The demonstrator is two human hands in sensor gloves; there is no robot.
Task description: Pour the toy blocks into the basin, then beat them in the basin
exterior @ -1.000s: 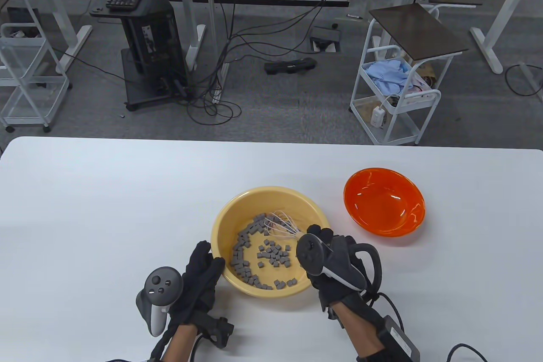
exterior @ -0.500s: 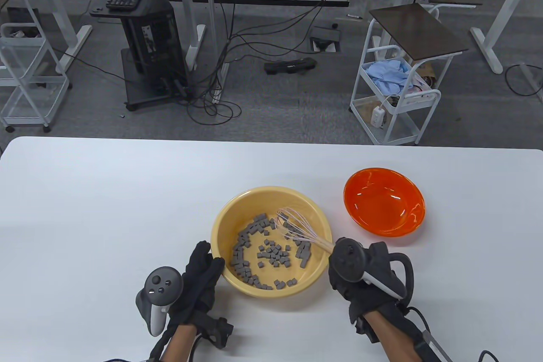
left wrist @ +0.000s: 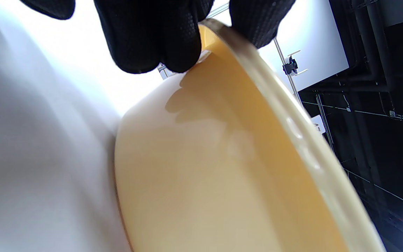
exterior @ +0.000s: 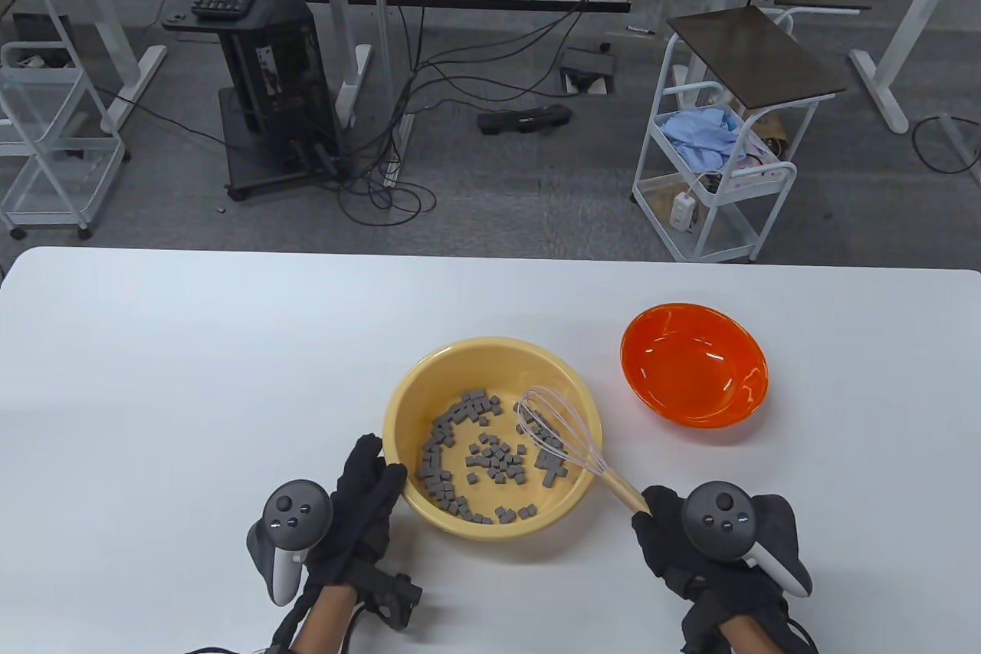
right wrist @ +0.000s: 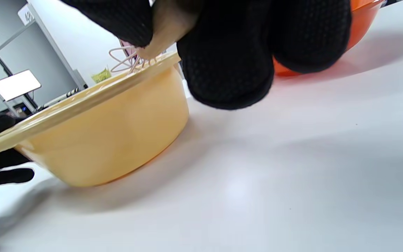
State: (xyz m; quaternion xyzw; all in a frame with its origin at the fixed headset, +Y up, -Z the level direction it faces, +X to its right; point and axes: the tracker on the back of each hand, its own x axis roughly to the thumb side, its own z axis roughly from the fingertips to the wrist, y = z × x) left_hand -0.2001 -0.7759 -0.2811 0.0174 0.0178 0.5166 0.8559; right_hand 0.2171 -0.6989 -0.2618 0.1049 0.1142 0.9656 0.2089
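A yellow basin [exterior: 429,378] [left wrist: 194,168] [right wrist: 93,140] stands on the white table and holds several small grey toy blocks [exterior: 490,458]. A whisk [exterior: 556,435] with pink wires and a wooden handle leans over the basin's right rim, its wires among the blocks. My right hand [exterior: 674,539] grips the handle's end, just right of the basin and low by the table. In the right wrist view the fingers [right wrist: 229,59] curl round the handle. My left hand [exterior: 364,485] holds the basin's left rim, with fingers [left wrist: 149,38] outside and the thumb over the edge.
An empty orange bowl [exterior: 693,366] [right wrist: 362,24] sits on the table right of the basin. Beyond the far table edge are a white cart [exterior: 720,163], desks and cables on the floor.
My right hand has pulled back and to the right, out from over the basin, drawing the whisk across the blocks to the right rim. The left hand has stayed on the rim.
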